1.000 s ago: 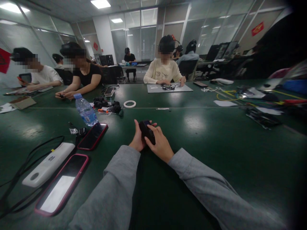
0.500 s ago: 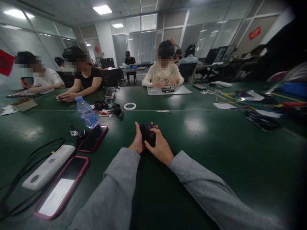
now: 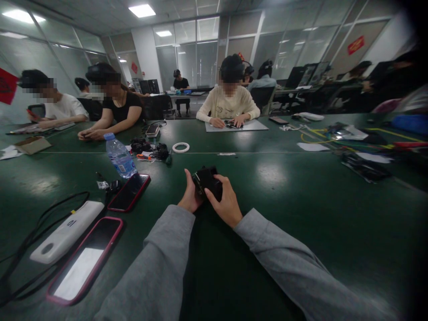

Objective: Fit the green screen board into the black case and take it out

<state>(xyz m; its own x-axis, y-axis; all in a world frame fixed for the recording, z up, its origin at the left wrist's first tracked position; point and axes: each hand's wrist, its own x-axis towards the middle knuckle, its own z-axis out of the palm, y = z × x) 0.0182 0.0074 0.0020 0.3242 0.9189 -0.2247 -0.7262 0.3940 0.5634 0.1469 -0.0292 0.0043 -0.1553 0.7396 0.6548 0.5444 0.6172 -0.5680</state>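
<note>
Before us spreads a dark green table (image 3: 301,200). At its centre, our left hand (image 3: 191,195) and right hand (image 3: 229,203) are clamped in a two-handed grip on one black device (image 3: 209,182), one from each side, apparently to steady it. Near our left arm, probably for easy reach, are two phones (image 3: 129,192), one white oblong case (image 3: 67,232) and one bottle (image 3: 121,156).
</note>
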